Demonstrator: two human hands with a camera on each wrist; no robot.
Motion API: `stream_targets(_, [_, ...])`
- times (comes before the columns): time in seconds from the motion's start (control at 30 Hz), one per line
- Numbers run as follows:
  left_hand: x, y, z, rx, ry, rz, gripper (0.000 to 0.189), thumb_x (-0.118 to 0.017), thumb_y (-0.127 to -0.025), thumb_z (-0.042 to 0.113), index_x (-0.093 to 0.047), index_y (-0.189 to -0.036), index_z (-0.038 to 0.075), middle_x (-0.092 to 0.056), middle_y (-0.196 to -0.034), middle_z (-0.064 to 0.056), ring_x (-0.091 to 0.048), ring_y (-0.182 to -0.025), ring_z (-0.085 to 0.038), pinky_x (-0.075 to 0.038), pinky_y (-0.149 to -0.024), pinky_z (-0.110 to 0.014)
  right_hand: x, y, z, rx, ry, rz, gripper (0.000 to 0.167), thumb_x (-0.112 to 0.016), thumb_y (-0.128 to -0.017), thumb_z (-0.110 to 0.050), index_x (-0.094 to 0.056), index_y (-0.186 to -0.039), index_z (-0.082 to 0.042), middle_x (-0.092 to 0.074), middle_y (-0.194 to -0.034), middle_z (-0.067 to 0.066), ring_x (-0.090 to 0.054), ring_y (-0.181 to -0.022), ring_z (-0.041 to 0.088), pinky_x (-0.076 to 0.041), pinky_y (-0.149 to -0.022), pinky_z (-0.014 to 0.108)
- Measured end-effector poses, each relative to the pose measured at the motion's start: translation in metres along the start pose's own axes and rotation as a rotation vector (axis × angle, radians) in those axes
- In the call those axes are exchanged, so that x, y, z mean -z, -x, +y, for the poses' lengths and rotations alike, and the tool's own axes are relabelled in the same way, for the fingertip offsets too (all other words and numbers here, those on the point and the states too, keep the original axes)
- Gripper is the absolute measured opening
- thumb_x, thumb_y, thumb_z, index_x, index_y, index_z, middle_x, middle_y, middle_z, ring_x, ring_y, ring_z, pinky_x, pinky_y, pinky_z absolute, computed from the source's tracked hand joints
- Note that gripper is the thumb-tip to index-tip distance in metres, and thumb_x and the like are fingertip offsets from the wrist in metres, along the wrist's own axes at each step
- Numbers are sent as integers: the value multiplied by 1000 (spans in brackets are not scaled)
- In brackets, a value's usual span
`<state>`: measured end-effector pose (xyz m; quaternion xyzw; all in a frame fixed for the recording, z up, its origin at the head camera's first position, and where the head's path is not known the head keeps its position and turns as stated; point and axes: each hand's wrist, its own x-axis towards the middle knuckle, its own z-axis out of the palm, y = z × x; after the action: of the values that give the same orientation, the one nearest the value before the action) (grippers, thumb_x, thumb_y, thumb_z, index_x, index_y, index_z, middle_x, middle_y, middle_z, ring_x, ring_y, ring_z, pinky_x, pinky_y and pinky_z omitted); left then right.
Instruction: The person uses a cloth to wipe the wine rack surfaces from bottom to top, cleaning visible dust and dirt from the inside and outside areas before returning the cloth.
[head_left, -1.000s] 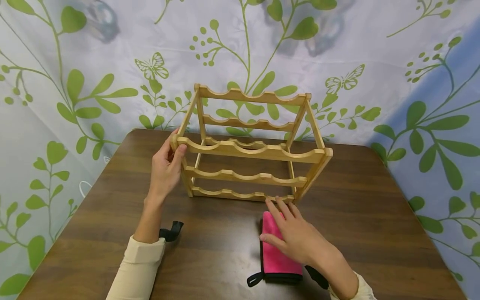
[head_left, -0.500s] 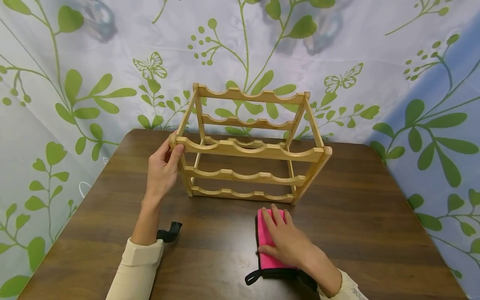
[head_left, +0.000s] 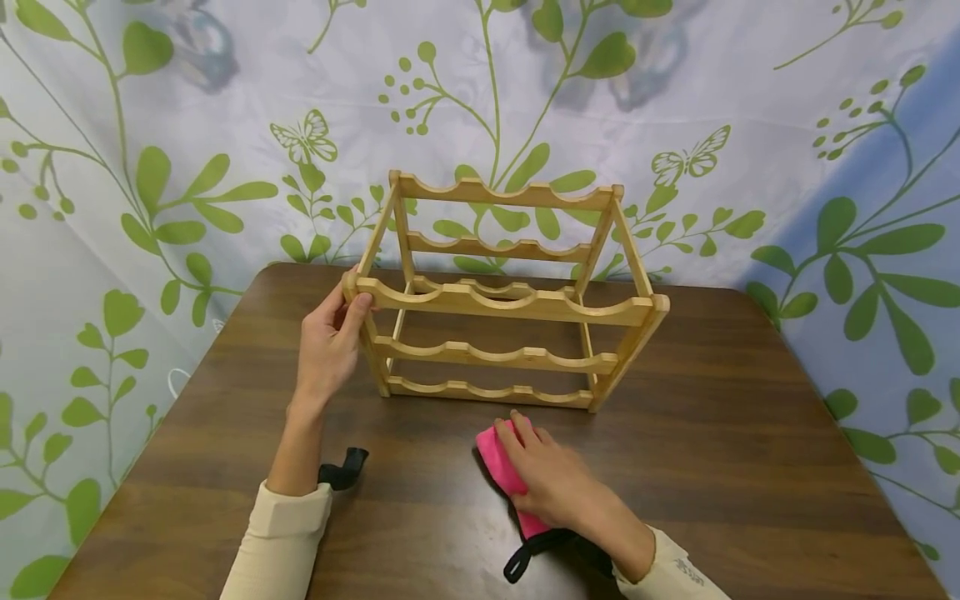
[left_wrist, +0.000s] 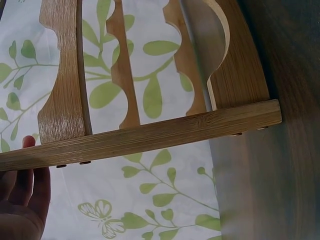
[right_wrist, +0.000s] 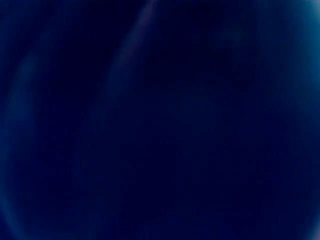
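Observation:
A light wooden wine rack (head_left: 495, 358) with scalloped rails stands on the table. My left hand (head_left: 327, 350) grips its front left post near the top, thumb in front; in the left wrist view, fingers of that hand (left_wrist: 27, 200) reach round a wooden bar. In front of the rack, my right hand (head_left: 551, 483) holds a pink cloth (head_left: 498, 458) with black edging and a black loop, bunching it under the fingers. Part of the cloth is hidden beneath the palm. The right wrist view is too dark and blurred to make anything out.
A small black strap-like piece (head_left: 345, 471) shows beside the left forearm. Behind the brown wooden table (head_left: 750, 467) hangs a white curtain (head_left: 720, 100) printed with green leaves and butterflies, close to the table's back edge.
The right hand has come down onto the cloth and moved left; the cloth, flat before, is now bunched and shifted. The left hand keeps its grip on the rack, which stays put.

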<state>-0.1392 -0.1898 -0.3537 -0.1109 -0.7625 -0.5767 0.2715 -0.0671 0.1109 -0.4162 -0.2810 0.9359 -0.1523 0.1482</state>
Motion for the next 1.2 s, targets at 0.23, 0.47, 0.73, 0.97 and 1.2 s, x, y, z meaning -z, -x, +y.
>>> stream_targets(0.23, [1,1,0,-4,-20,11,39,-55,-102,7,-55,-141,6,-68,-91,-23,-62,-76,-6,-44,-60,-19,-6,-6,-5,108,-5,64,83,-84,-72,-5,-41,-143,-7,-41,-141,23,-51,-118,43,-47,-92,54])
stream_targets(0.47, [4,7,0,16,51,100,32,-66,-95,4,-66,-127,0,-72,-97,-9,-67,-83,-7,-51,-69,-18,-11,-9,-9,232,122,51,72,-85,-70,-8,-53,-133,-19,-50,-135,7,-59,-108,31,-52,-70,45])
stream_targets(0.73, [9,7,8,22,52,106,32,-67,-93,-1,-66,-124,-5,-73,-95,-1,-69,-86,-6,-54,-71,-19,-11,-14,-17,292,140,105,74,-86,-72,-12,-52,-137,-25,-50,-140,3,-58,-111,26,-46,-60,37])
stream_targets(0.97, [6,3,-4,-42,27,18,30,-55,-101,5,-63,-129,-3,-66,-119,-18,-65,-104,-8,-52,-83,-22,6,-15,-36,364,17,575,76,-90,-71,-22,-55,-138,-20,-48,-145,7,-57,-115,25,-52,-54,37])
stream_targets(1.2, [8,0,-5,-61,34,52,27,-57,-99,2,-66,-123,-6,-68,-116,-18,-65,-103,-9,-52,-85,-23,47,-34,-70,590,-175,1127,48,-72,-89,-23,-60,-133,-6,-50,-140,24,-57,-111,38,-57,-76,47])
